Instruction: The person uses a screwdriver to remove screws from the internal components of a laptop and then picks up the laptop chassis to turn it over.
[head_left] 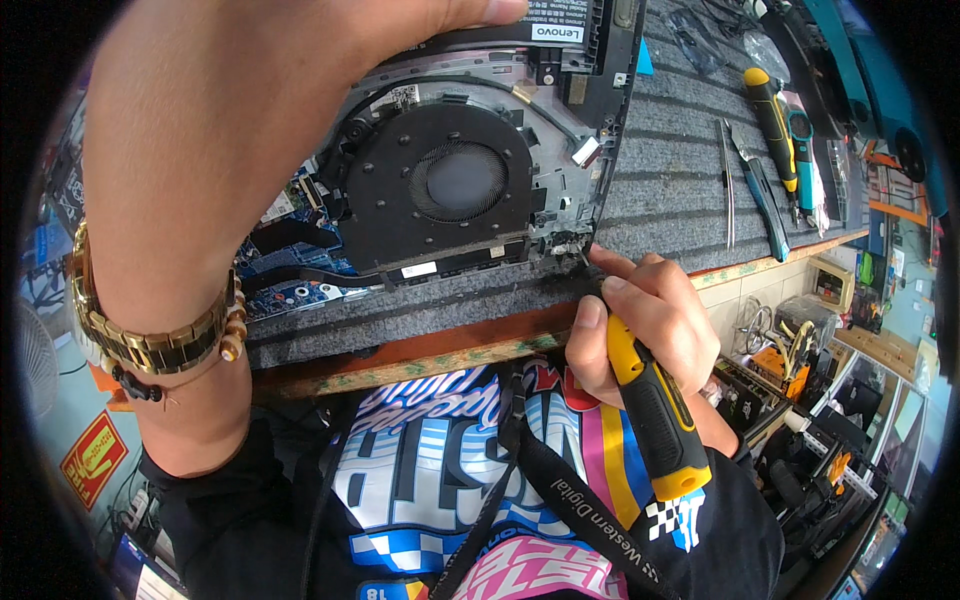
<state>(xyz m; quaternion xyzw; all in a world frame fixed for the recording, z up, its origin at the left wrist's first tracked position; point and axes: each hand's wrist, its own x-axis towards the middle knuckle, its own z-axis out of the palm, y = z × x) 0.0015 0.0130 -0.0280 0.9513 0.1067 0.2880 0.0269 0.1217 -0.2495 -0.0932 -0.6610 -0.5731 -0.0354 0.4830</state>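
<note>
An opened laptop [560, 90] shows its round black fan [430, 165], blue circuit board and battery at the top. My left hand [440, 20] reaches over it to the battery, cut off by the top edge, with its fingers mostly out of view. My right hand [655, 320] grips a yellow-and-black screwdriver [655, 420], whose shaft points at the laptop's lower right corner. One right fingertip touches that corner beside the dark metal fitting [565, 240].
On the grey ribbed mat [660, 190] lie another screwdriver [770, 120], tweezers [728, 185], a teal-handled tool [765, 200] and a teal tool [800, 150]. The wooden bench edge [420, 365] runs below. Cluttered equipment [790, 360] stands beyond it at right.
</note>
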